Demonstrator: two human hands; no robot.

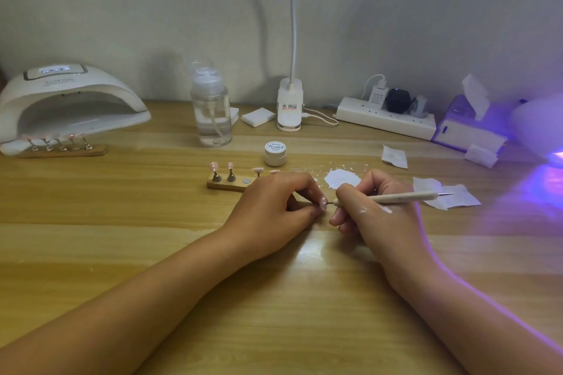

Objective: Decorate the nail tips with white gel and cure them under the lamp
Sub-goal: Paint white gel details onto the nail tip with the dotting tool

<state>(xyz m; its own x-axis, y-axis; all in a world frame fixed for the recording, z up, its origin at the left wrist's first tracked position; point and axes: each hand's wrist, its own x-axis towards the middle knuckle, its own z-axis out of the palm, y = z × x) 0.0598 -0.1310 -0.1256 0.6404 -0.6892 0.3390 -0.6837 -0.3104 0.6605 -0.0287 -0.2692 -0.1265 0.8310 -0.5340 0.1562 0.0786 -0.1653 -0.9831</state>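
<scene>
My left hand (274, 202) pinches a small pink nail tip (322, 201) on its holder, low over the wooden table. My right hand (370, 207) grips a white dotting pen (396, 198) like a pencil, its fine metal point touching the nail tip. White gel smears mark the back of my right hand. A wooden stand (227, 185) behind my left hand carries several pink nail tips. A white gel jar (275, 153) sits closed behind it. A white curing lamp (65, 100) stands at the far left with a second stand of tips (62, 149) at its mouth.
A clear pump bottle (211, 109), white pads (258, 116), a clip lamp base (289, 105) and a power strip (387, 117) line the back wall. A paper palette with white gel (342, 179), wipes (446, 192) and a tissue box (470, 128) lie right, under purple light (548, 173).
</scene>
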